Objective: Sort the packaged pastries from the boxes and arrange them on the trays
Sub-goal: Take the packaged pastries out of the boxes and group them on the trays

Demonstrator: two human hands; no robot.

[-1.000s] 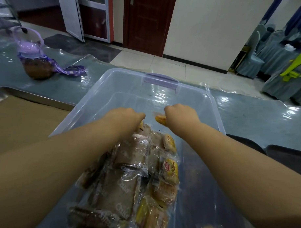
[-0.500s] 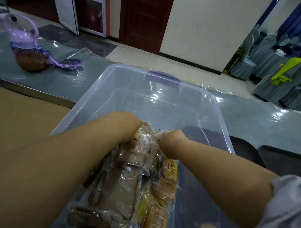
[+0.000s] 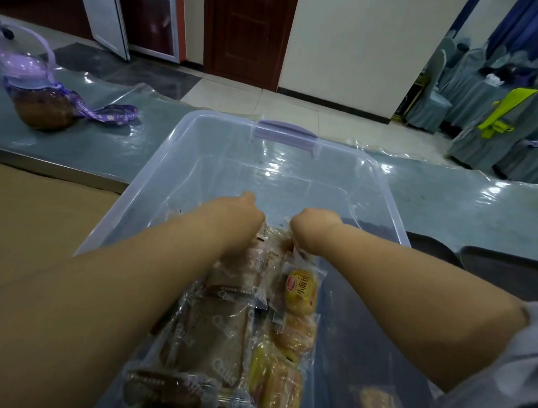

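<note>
I'm at the picking step. My left hand (image 3: 241, 216) and right hand (image 3: 314, 228) reach down into the packaged pastries (image 3: 226, 339) heaped at the near end of the clear storage box (image 3: 178, 158). My fingers are hidden, so I cannot tell their grip. Next I need a firm pinch on one packet, then a lift to the paper-lined tray (image 3: 32, 226) just left of the box.

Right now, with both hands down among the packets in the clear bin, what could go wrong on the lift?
1. The brown cake packets and yellow bun packets lie overlapped in one heap, so the left hand and right hand, whose fingers are hidden, might drag up mixed kinds.
2. The wrappers look slick; a packet could slip back.
3. The clear bin has tall walls; a packet may catch the rim on the way to the paper-lined tray.
</note>
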